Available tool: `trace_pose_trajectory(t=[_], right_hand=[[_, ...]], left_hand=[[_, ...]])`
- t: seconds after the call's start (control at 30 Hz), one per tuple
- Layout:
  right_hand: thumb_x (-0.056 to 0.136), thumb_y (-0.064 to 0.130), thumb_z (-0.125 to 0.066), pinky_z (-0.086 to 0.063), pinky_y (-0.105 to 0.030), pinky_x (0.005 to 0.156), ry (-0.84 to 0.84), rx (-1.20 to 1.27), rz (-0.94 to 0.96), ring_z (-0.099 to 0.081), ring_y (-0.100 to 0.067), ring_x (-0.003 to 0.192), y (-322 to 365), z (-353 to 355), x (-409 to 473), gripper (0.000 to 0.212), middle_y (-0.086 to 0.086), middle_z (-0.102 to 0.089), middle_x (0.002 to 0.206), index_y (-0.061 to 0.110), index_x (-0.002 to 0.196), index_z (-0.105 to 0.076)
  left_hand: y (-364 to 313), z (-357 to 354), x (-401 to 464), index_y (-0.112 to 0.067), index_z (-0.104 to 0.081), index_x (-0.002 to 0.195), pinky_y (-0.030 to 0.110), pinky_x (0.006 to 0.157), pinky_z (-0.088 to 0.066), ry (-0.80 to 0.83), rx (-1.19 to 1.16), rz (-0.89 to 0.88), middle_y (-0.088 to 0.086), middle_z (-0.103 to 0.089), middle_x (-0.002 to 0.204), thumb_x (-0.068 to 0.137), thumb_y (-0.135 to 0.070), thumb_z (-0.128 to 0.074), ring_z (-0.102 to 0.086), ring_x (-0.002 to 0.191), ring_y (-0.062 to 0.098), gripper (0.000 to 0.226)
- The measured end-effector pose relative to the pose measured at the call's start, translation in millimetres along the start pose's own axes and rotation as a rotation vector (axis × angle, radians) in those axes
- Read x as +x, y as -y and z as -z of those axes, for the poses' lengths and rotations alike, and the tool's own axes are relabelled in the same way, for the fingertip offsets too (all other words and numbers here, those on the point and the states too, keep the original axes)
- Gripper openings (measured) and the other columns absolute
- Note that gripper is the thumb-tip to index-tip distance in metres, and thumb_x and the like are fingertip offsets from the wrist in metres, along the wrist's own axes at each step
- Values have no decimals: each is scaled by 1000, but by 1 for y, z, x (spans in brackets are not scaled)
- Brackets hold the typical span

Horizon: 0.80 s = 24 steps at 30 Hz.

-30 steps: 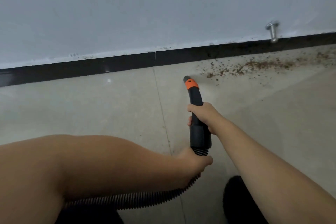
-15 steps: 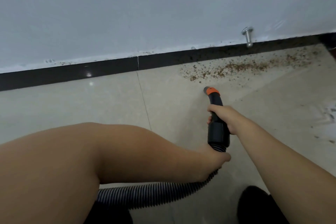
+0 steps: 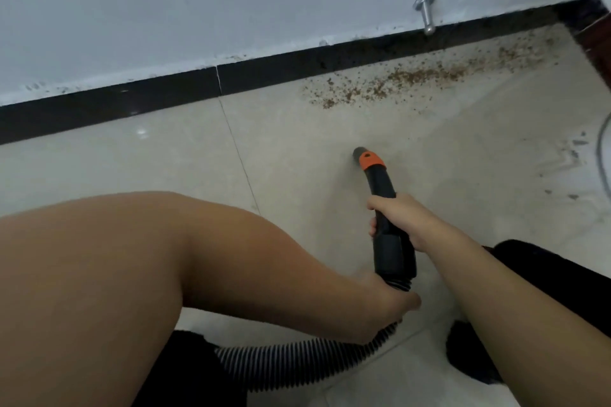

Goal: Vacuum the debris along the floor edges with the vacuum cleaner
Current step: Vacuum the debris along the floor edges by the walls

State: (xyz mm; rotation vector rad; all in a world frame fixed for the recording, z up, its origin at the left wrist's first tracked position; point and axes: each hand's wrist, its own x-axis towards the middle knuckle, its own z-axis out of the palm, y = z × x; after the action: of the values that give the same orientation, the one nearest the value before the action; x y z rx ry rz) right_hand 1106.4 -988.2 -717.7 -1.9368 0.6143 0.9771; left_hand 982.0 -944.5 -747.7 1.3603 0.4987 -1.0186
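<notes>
Landmark: the door stop [image 3: 426,14], a small metal peg on the wall just above the dark skirting [image 3: 109,107].
Change: over the last second the nozzle [image 3: 367,158] has swung from the bare tile at the floor joint toward the door stop side, and the brown patch now lies straight ahead of its tip.
Meaning: my guess is the approach is nearly done; none of the visible crumbs look picked up yet, so the real cleaning of this stretch is still to come.
Debris [image 3: 410,78]: a long scatter of brown crumbs on the floor below the door stop, thickest just under it and to its left, thinning toward the corner on its right; it hugs the skirting.
Nozzle position: well short of the crumbs, nearer the person than the door stop, tip down close to the tile; whether it touches I cannot tell.
Right hand [image 3: 398,220]: wrapped round the black wand behind the orange collar, steering it.
Left hand [image 3: 391,304]: curled round the hose [image 3: 297,355] where it joins the wand, taking its weight.
Materials: hard smooth black plastic wand, curved, with a bright orange band; hose ribbed and bendy, grey and black.
Floor [image 3: 132,162]: pale glossy tiles with thin joints, a light glare on them; smudged grey marks lie nearer the person, right of the door stop.
Wall: flat pale paint, ragged where it meets the skirting.
</notes>
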Motion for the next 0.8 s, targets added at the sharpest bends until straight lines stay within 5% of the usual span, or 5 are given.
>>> trace_pose_trajectory(t=[0.23,0.4,0.53,0.67,0.8], right_hand=[[86,8,-59,-50,-33,52,-193,228,-92,-57,-22,43,-31,45,11,10,-10,-56,49,2,90,-51],[86,10,-60,-51,-34,55,-174,247,-61,-58,-23,47,-13,47,26,18,-10,-57,52,2,100,-52],[88,11,-58,-51,-35,55,-181,307,-58,-58,-22,50,-1,69,41,24,-9,-58,53,2,108,-50],[87,11,-59,-50,-34,52,-153,333,-45,-59,-21,50,7,94,57,21,-10,-57,62,3,105,-50],[85,11,-59,-51,-32,53,-2,150,-1,-59,-21,42,12,88,62,14,-9,-58,50,4,94,-51]], left_hand=[[-15,-17,10,-12,-52,81,24,52,-47,105,128,-6,4,-57,70,89,-21,-60,-55,56,15,15],[-36,-8,11,-12,-52,76,24,53,-46,8,137,2,4,-57,69,90,-21,-59,-54,56,15,17],[-70,-7,15,-12,-48,94,24,53,-46,-12,128,-32,4,-52,72,89,-16,-61,-51,58,14,14],[-91,-18,27,-12,-43,103,24,53,-44,-45,88,-84,5,-48,74,88,-11,-61,-47,60,14,23],[-86,-40,30,-16,-43,90,23,49,-44,-64,-46,-52,4,-45,74,88,-11,-59,-46,59,13,17]])
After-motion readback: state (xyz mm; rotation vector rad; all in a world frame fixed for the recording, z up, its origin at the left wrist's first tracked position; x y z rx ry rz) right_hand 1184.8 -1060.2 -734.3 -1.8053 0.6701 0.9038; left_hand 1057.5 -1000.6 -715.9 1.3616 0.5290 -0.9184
